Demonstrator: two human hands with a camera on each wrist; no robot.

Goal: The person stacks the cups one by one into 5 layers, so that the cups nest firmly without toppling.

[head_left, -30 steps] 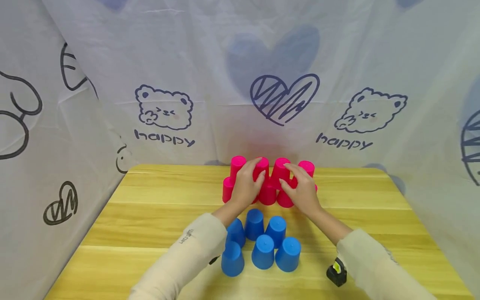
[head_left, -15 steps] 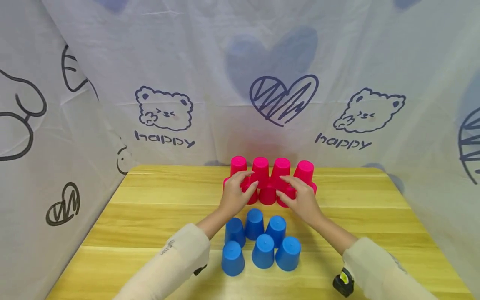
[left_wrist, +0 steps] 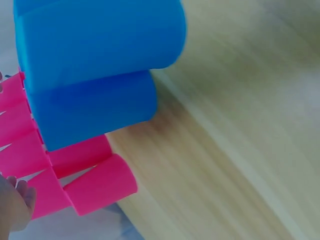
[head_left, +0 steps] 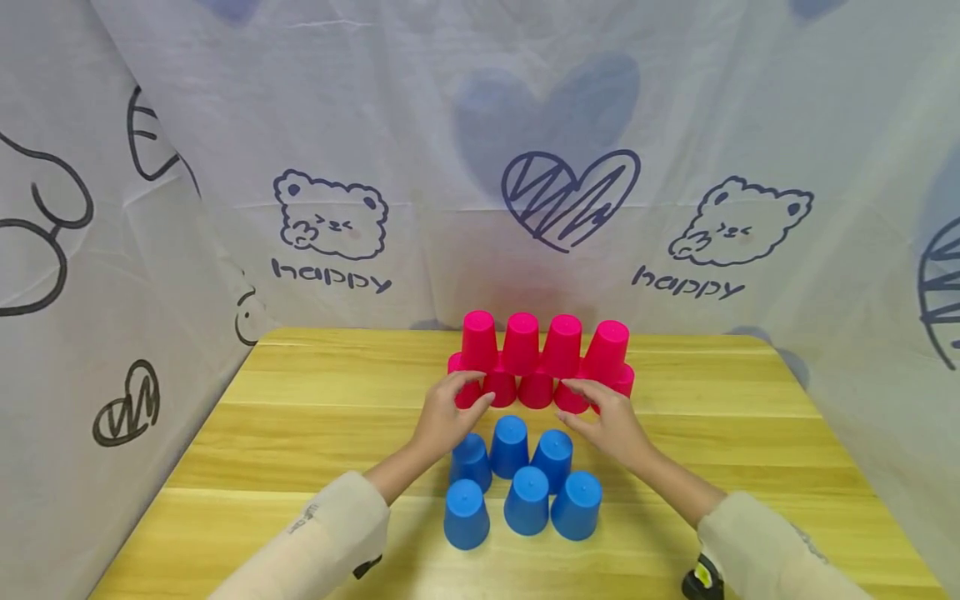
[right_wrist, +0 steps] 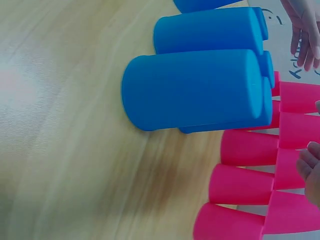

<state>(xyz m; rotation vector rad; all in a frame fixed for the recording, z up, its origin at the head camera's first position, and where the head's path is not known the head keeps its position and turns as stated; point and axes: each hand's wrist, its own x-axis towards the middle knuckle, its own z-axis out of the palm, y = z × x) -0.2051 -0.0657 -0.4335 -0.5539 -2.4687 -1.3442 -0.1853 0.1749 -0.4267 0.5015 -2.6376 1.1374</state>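
Several pink cups stand upside down at the back of the table in two tiers, an upper row of pink cups [head_left: 521,343] bridging a lower row [head_left: 536,391]. My left hand [head_left: 442,421] is just in front of the lower row's left part, fingers loosely curved, holding nothing. Across from it, my right hand [head_left: 611,423] hovers by the right part of that row, thumb and fingers apart and free of any cup. The right wrist view has the right hand's fingertips [right_wrist: 311,159] overlapping the upper pink cups [right_wrist: 295,172]. Both hands partly hide the lower row.
Several blue cups [head_left: 527,502] stand upside down nearer the front, below and between my forearms. They sit on a wooden table [head_left: 300,450]. A printed white cloth [head_left: 450,167] hangs right behind the pink cups.
Both hands have drawn back toward me from the upper pink row, the left also moving left. More of the upper cups shows. The pink and blue cups keep their places.
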